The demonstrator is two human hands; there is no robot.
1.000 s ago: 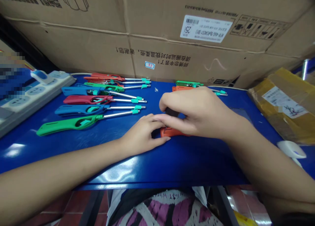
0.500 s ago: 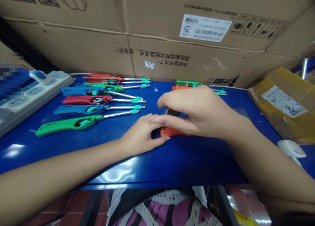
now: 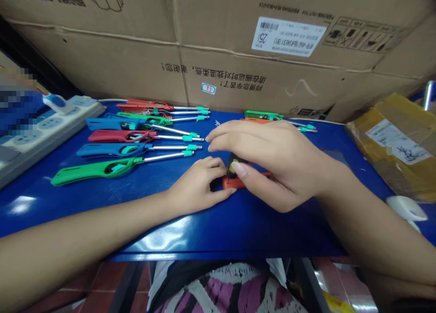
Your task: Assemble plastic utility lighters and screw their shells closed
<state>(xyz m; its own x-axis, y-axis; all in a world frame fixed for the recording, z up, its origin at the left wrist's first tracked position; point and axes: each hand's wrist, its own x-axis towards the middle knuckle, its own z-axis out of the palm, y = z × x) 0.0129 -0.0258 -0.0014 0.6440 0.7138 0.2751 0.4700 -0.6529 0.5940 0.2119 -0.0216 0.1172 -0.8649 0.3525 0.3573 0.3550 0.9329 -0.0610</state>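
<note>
An orange lighter [image 3: 235, 182] lies on the blue table [image 3: 102, 204], mostly hidden under my hands. My left hand [image 3: 199, 186] rests on the table with fingers curled against the lighter's left end. My right hand [image 3: 272, 161] arches over it, thumb pressing a small dark part with a yellow-green spot [image 3: 232, 164] onto the lighter; the other fingers stretch out to the left. To the left lie several long-nosed lighters in a row: green [image 3: 95, 169], blue [image 3: 112, 150], red [image 3: 122, 136]. Behind my right hand lie a green lighter [image 3: 262, 115] and an orange one [image 3: 254, 120].
Big cardboard boxes [image 3: 218, 45] wall off the back of the table. A white power strip [image 3: 41, 131] sits at the far left. A yellow taped parcel [image 3: 395, 140] lies at the right, with a white object [image 3: 407, 208] in front of it.
My right hand has lifted and tilted, its fingers stretching left, which uncovers the thumb and the small dark part. My left hand has kept its place.
</note>
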